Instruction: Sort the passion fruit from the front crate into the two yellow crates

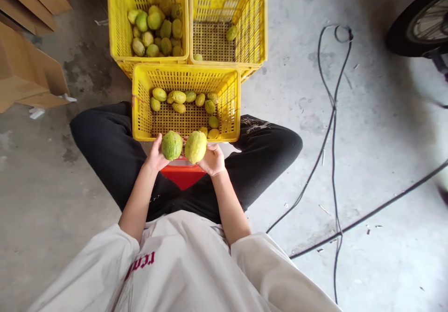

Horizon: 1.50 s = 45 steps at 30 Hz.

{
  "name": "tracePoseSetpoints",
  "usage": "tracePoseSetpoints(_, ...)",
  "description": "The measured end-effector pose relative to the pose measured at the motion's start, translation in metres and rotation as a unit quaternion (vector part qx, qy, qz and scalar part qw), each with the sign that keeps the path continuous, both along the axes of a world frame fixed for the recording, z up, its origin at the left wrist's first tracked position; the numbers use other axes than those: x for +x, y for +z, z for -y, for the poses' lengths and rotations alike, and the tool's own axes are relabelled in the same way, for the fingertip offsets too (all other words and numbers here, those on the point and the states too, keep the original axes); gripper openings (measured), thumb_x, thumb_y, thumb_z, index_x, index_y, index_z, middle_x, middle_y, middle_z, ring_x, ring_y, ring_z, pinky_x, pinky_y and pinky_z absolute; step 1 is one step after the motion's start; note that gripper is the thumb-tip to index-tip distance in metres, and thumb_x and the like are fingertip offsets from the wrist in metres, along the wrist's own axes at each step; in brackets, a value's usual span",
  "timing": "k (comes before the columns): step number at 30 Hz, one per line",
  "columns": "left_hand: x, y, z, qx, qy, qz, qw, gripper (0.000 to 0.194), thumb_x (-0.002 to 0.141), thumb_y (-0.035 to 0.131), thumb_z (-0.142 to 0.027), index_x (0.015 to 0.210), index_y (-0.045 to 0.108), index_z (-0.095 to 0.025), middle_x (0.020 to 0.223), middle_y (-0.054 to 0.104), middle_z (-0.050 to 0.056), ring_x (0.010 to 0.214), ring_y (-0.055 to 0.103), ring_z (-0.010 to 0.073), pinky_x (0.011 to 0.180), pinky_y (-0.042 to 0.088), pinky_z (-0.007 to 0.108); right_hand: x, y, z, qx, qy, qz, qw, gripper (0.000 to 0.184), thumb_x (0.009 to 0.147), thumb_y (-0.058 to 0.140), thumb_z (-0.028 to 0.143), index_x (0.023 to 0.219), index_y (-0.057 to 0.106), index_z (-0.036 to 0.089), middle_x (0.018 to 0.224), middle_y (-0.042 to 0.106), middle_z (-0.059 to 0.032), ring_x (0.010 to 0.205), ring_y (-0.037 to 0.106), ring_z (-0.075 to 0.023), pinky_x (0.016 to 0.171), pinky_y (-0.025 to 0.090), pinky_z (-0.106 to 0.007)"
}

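Looping along the floor's (385, 139) right side, a cable (334, 109) lies near a wheel (422, 25), while left fingers (157, 144) clasp a green fruit (171, 145), right fingers (214, 149) a yellow fruit (195, 147).

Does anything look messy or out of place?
Mildly: right of the yellow crates, a thin dark cable lies untidily looped across the concrete floor, crossing a thicker cable, with small scraps nearby. Nothing looks spilled: the visible fruit sits inside the crates or in the left hand and right hand.
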<state>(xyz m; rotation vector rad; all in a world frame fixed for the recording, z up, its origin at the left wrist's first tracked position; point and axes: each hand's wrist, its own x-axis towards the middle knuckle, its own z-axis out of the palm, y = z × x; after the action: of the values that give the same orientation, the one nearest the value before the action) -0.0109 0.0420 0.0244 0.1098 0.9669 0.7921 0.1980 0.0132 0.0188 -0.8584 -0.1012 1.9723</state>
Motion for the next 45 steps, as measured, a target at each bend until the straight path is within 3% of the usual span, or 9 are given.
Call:
tracePoseSetpoints(5, -0.008, 0.007, 0.004, 0.011, 0.017, 0.033, 0.999, 0.060, 0.089, 0.067, -0.045, 0.144, 0.071, -0.020, 0.132, 0.086, 0.017, 0.131, 0.081, 0.0436, 0.101, 0.073, 0.063, -0.003, -0.007, 0.001, 0.006, -0.005, 0.055, 0.998, 0.051, 0.074, 0.084, 0.051, 0.119, 0.072, 0.028, 0.126, 0.086, -0.0114, 0.144, 0.073, -0.0399, 0.105, 0.073, -0.057)
tracePoseSetpoints(9, -0.010, 0.007, 0.006, 0.012, -0.004, 0.034, 0.999, 0.047, 0.083, 0.074, -0.035, 0.128, 0.072, -0.021, 0.135, 0.084, 0.016, 0.137, 0.079, 0.0433, 0.108, 0.071, 0.065, -0.008, -0.016, 0.006, -0.001, 0.007, 0.087, 0.996, 0.055, 0.075, 0.088, 0.068, 0.107, 0.073, 0.026, 0.117, 0.085, -0.0151, 0.144, 0.073, -0.0421, 0.105, 0.073, -0.055)
tracePoseSetpoints(13, -0.013, 0.000, 0.007, 0.019, -0.043, 0.038, 0.998, 0.041, 0.080, 0.085, -0.029, 0.119, 0.072, -0.022, 0.134, 0.083, 0.015, 0.141, 0.077, 0.0434, 0.111, 0.070, 0.062, -0.008, -0.021, 0.008, 0.018, 0.016, 0.075, 0.997, 0.052, 0.077, 0.090, 0.065, 0.107, 0.069, 0.028, 0.112, 0.084, -0.0118, 0.138, 0.075, -0.0398, 0.101, 0.072, -0.049)
tracePoseSetpoints(21, -0.018, -0.018, 0.009, 0.024, 0.031, -0.041, 0.998, 0.045, 0.090, 0.085, -0.054, 0.121, 0.074, -0.023, 0.108, 0.085, 0.008, 0.094, 0.085, 0.0290, 0.061, 0.063, 0.030, -0.032, -0.012, -0.002, -0.007, -0.010, 0.088, 0.996, 0.042, 0.099, 0.074, 0.035, 0.137, 0.057, 0.031, 0.110, 0.080, 0.0004, 0.113, 0.081, -0.0261, 0.096, 0.070, -0.042)
tracePoseSetpoints(26, -0.015, -0.011, 0.004, 0.023, 0.033, -0.028, 0.999, 0.045, 0.089, 0.082, -0.057, 0.118, 0.075, -0.022, 0.098, 0.082, 0.008, 0.072, 0.076, 0.0227, 0.050, 0.056, 0.030, -0.039, -0.009, -0.007, -0.022, 0.011, 0.031, 0.999, 0.037, 0.101, 0.068, 0.046, 0.133, 0.061, 0.029, 0.111, 0.081, -0.0033, 0.118, 0.080, -0.0300, 0.097, 0.072, -0.046)
tracePoseSetpoints(32, -0.009, 0.002, 0.002, 0.054, 0.086, -0.016, 0.995, 0.048, 0.086, 0.073, -0.052, 0.120, 0.077, -0.019, 0.109, 0.085, 0.016, 0.113, 0.083, 0.0387, 0.060, 0.062, 0.034, -0.022, -0.010, -0.008, 0.026, -0.001, 0.030, 0.999, 0.051, 0.085, 0.078, 0.042, 0.133, 0.063, 0.033, 0.125, 0.082, -0.0026, 0.134, 0.076, -0.0332, 0.100, 0.072, -0.047)
tracePoseSetpoints(37, -0.005, 0.000, 0.006, 0.066, 0.053, -0.036, 0.996, 0.065, 0.088, 0.075, -0.051, 0.146, 0.070, -0.023, 0.134, 0.083, 0.015, 0.127, 0.081, 0.0391, 0.094, 0.072, 0.049, -0.016, -0.020, -0.005, 0.038, -0.006, 0.094, 0.995, 0.062, 0.078, 0.094, 0.068, 0.122, 0.067, 0.033, 0.124, 0.083, -0.0083, 0.135, 0.077, -0.0376, 0.097, 0.073, -0.047)
tracePoseSetpoints(42, -0.005, -0.013, 0.009, 0.109, 0.003, -0.049, 0.993, 0.077, 0.071, 0.101, -0.061, 0.133, 0.074, -0.026, 0.131, 0.082, 0.013, 0.129, 0.079, 0.0388, 0.092, 0.071, 0.044, -0.021, -0.020, -0.002, 0.044, -0.008, 0.109, 0.993, 0.072, 0.069, 0.097, 0.073, 0.121, 0.067, 0.033, 0.104, 0.083, -0.0085, 0.129, 0.080, -0.0419, 0.093, 0.073, -0.052)
tracePoseSetpoints(45, 0.000, -0.019, 0.010, 0.133, 0.011, -0.057, 0.989, 0.081, 0.060, 0.105, -0.067, 0.123, 0.076, -0.025, 0.123, 0.081, 0.014, 0.131, 0.076, 0.0411, 0.089, 0.069, 0.043, -0.023, -0.017, -0.003, 0.058, -0.037, 0.103, 0.992, 0.073, 0.070, 0.102, 0.062, 0.126, 0.064, 0.036, 0.114, 0.084, -0.0058, 0.128, 0.080, -0.0383, 0.093, 0.074, -0.051)
